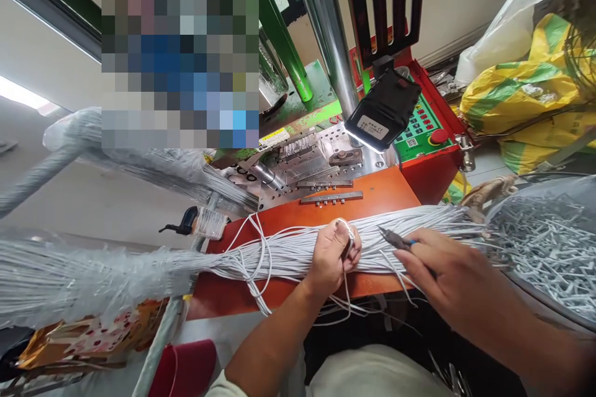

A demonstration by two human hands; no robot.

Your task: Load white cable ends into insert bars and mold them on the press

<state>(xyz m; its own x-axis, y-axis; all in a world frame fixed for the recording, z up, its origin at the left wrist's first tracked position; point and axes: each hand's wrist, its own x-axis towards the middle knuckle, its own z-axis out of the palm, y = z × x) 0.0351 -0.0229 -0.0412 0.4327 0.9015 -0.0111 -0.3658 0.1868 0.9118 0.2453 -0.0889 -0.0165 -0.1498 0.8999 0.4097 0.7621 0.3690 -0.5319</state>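
Gripping 1 pair of cutting pliers (395, 239), right hand (440, 267) works above white cables (288, 242); left hand (333, 254) clenches cable ends.

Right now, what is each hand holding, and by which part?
The right hand holds pliers by their handles; the left hand grips a white cable, fingers hiding exactly where.

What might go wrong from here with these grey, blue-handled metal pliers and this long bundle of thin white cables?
The pliers in the right hand point towards the left hand; a slip might nip it. Loose loops around the bundle could snag. The slim grey metal bar beside it might get knocked.
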